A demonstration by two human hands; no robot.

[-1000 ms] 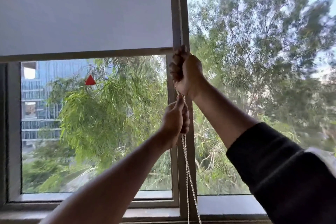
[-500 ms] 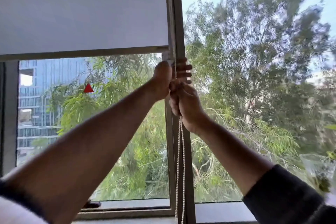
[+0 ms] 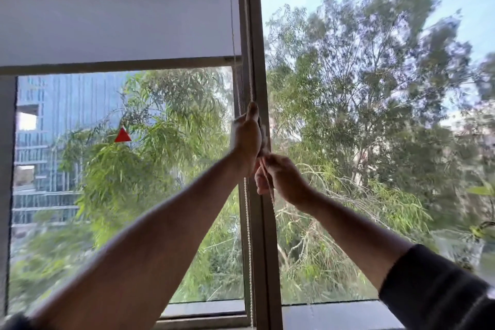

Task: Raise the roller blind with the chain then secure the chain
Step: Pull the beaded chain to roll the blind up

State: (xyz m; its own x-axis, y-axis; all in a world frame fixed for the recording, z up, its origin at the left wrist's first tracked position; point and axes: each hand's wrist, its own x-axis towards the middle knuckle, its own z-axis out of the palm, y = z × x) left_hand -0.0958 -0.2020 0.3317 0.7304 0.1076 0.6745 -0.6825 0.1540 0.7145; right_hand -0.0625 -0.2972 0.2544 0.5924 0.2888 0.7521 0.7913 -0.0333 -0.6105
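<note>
Chain (image 3: 248, 236) inside both hands' curled fingers (image 3: 261, 182)

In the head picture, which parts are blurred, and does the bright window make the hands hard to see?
Head view: the trees outside are smeared by motion blur, and so is the lower left corner. The left hand and right hand are backlit and rather dark, slightly soft, but both visibly grip the chain. The blind is evenly lit, without glare. The wide lens tilts the frame.
</note>
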